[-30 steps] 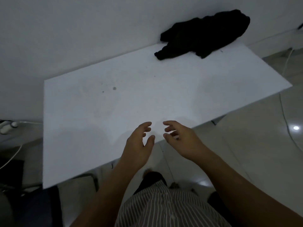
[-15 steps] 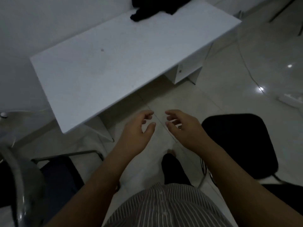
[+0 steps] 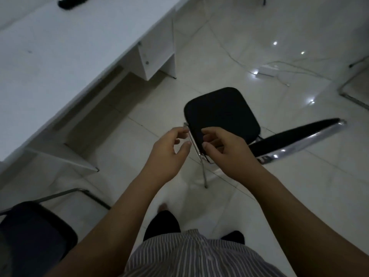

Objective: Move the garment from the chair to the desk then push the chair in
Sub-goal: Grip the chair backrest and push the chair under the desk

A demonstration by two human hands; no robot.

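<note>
Head view: black crumpled garment [image 3: 68,2] lies on white desk [image 3: 60,56] at 11 o'clock; left hand [image 3: 167,154] and right hand [image 3: 225,150], both empty with fingers spread, near black padded steel chair [image 3: 221,114], which needs pushing in

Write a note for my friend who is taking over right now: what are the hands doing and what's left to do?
Left hand: open, empty, beside the chair.
Right hand: open, empty, over the seat's near edge.
Garment: on the desk, far end. That part is done.
Chair: seat bare, out on the floor, away from the desk.
Left: take hold of the chair and push it in.
</note>
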